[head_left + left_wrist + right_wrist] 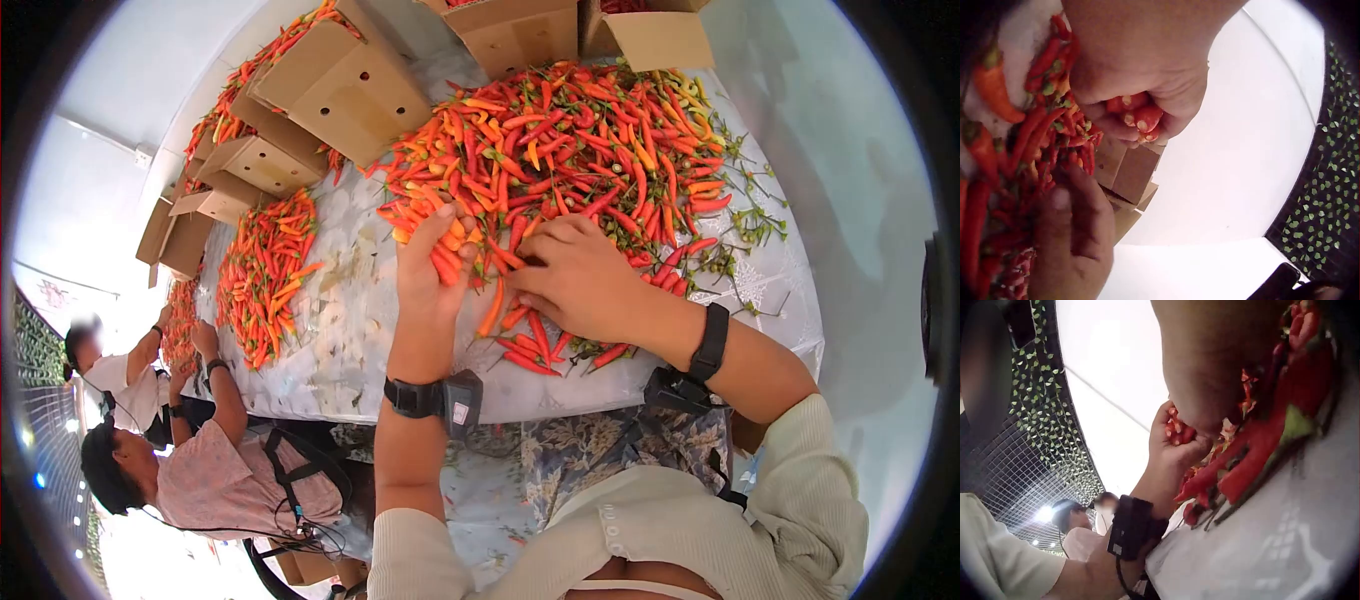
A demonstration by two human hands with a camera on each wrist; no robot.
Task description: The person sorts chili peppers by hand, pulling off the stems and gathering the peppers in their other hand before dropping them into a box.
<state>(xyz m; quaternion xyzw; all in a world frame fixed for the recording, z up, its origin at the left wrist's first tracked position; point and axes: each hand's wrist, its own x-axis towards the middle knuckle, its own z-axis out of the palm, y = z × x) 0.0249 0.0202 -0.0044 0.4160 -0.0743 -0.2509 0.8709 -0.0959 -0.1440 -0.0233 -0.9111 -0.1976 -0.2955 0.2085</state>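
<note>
My left hand [425,270] grips a bunch of red and orange chili peppers [1144,117], their blunt pale ends showing in the left wrist view. It is at the near left side of a large heap of chilies [590,130]. Close beside it, my right hand [580,270] reaches over the near part of the heap with bent fingers. In the left wrist view its thumb [1057,206] and forefinger point into the peppers; I cannot tell whether they pinch one. An orange chili [490,310] lies just below the right fingertips.
Cardboard boxes [350,90] line the table's far side. Loose green stems [745,220] lie to the right of the heap. A second chili heap [262,275] sits to the left, where two other people [215,460] work along the table [350,385].
</note>
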